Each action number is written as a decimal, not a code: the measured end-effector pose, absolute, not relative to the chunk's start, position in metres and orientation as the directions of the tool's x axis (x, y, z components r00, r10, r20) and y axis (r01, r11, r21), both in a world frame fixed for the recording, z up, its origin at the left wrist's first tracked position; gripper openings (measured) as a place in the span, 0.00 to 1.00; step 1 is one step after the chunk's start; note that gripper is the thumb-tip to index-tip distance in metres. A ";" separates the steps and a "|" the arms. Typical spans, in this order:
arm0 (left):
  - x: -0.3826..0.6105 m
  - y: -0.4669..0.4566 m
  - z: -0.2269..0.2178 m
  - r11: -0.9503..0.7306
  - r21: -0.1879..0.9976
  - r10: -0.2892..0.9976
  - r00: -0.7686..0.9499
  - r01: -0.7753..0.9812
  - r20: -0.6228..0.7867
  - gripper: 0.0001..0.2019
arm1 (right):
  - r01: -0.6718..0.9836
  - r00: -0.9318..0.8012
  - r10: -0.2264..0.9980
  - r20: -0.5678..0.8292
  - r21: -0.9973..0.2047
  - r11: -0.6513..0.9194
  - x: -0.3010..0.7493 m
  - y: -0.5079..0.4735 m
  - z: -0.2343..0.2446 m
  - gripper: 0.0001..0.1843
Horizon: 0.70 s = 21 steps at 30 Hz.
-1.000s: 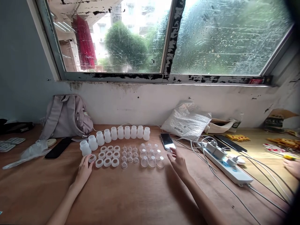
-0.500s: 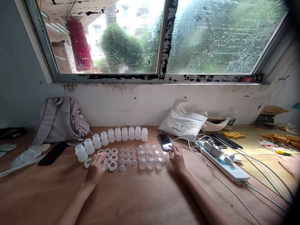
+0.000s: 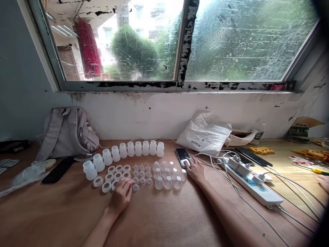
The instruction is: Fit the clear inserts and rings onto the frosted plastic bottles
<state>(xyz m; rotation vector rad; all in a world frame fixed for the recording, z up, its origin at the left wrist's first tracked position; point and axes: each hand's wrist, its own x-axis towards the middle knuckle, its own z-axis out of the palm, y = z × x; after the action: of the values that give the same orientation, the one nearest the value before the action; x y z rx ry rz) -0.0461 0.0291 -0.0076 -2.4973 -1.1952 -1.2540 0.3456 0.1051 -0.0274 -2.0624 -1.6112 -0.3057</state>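
Observation:
My left hand (image 3: 121, 196) is low over the right end of the white ring collars (image 3: 106, 187), covering some of them. Its fingers are loosely bent, the tips beside the front clear silicone nipple (image 3: 135, 188); nothing shows in its grasp. My right hand (image 3: 195, 169) lies with fingers apart on the lower end of a smartphone (image 3: 183, 157), its screen lit. Several frosted bottles (image 3: 98, 162) stand in a curved row behind the collars. Clear dome caps (image 3: 168, 183) sit in rows between the nipples and my right hand.
A grey backpack (image 3: 67, 133), a black phone (image 3: 58, 170) and a plastic bag (image 3: 29, 175) lie left. On the right are a silver mailer bag (image 3: 204, 133), a white power strip (image 3: 257, 187) with trailing cables, and yellow parts (image 3: 260, 151). Another person's hand (image 3: 323, 181) shows at the right edge.
My left hand has moved right, from the middle of the ring collars to beside the nipples. My right hand has shifted slightly onto the phone. The camera view has turned a little left.

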 end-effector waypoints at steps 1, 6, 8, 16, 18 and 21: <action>-0.047 0.030 -0.007 -0.674 0.253 0.610 0.330 0.694 0.720 0.11 | 0.954 0.262 0.812 0.522 -0.265 -0.137 0.345 0.104 -0.025 0.21; -0.051 0.033 -0.006 -0.638 0.311 0.636 0.254 0.704 0.729 0.10 | 0.914 0.150 0.559 0.816 -0.330 0.236 0.311 0.078 0.014 0.15; -0.051 0.034 -0.007 -0.633 0.327 0.646 0.246 0.702 0.723 0.10 | 0.857 0.088 0.500 0.861 -0.322 0.404 0.281 0.058 0.031 0.11; -0.065 0.042 -0.009 -0.548 0.360 0.669 0.137 0.755 0.730 0.10 | 0.610 -0.431 0.669 0.606 -0.351 0.710 0.147 -0.006 0.016 0.10; -0.072 0.046 -0.010 -0.500 0.383 0.670 0.066 0.777 0.740 0.09 | 0.643 -0.495 0.700 0.515 -0.324 0.694 0.125 -0.009 0.006 0.10; -0.079 0.050 -0.010 -0.443 0.415 0.676 -0.008 0.794 0.737 0.09 | 0.676 -0.522 0.725 0.450 -0.300 0.673 0.104 -0.009 -0.004 0.10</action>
<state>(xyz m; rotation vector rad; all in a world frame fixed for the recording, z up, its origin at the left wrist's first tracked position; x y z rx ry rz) -0.0786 0.0503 -0.0101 -2.1212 -1.5839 -1.4484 0.1042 -0.0089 -0.0040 -1.0783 -2.3372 0.1172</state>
